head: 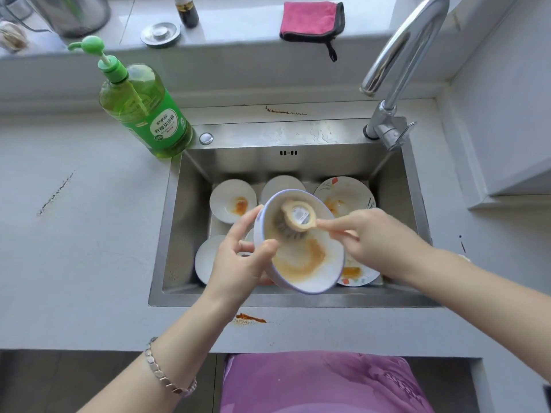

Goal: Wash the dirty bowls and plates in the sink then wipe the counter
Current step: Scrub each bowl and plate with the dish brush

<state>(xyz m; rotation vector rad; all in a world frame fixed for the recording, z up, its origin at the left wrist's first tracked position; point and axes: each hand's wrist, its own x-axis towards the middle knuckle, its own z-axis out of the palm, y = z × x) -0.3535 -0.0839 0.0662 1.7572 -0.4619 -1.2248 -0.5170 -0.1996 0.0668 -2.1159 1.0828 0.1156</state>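
Only one piece of text can be read here, and it's on the green pump bottle. Its green-and-white label carries large Chinese characters, 柠檬洗洁精 (lemon dish detergent, in plain terms). A smaller line runs above them and another below, both too fine to make out. A small round mark at the label's lower left is just as unreadable. On the dish brush, a white sticker on its top shows some print, blurred beyond reading.

Single head-worn wide-angle view, looking steeply down, close over the sink and counter
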